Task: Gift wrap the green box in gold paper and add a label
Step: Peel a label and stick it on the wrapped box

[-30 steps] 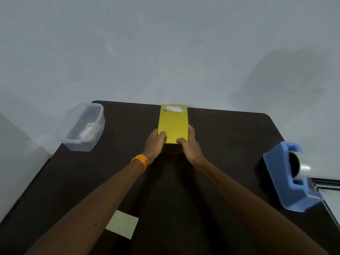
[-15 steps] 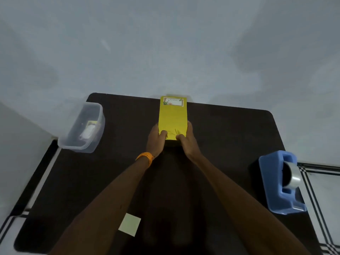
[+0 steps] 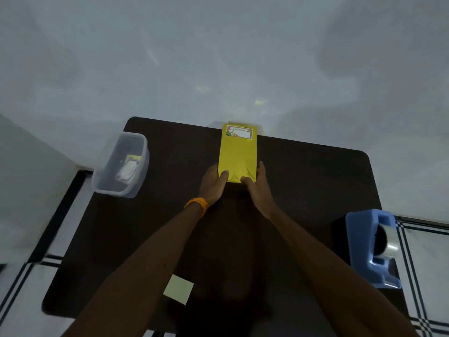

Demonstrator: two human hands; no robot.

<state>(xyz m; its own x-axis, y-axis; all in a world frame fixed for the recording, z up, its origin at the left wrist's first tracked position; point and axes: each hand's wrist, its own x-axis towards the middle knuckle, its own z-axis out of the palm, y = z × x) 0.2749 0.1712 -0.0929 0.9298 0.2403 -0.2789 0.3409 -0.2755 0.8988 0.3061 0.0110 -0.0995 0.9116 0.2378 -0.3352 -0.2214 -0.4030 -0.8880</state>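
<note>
A box wrapped in gold paper (image 3: 237, 156) lies lengthwise at the far middle of the dark table (image 3: 303, 181), its far end at the table's back edge. A white label with a coloured picture (image 3: 239, 132) sits on its far end. My left hand (image 3: 213, 184) holds the near left corner, thumb on top of the paper. My right hand (image 3: 257, 186) holds the near right corner in the same way, fingers along the side. No green shows through the paper.
A clear plastic tub (image 3: 121, 165) with small labels inside stands at the far left of the table. A blue tape dispenser (image 3: 371, 246) stands at the right edge. A pale square slip of paper (image 3: 178, 289) lies near the front, under my left forearm.
The hands keep the same hold on the box's near end. The camera view has pulled back and shifted, so the table looks smaller; the box has not visibly moved on the table.
</note>
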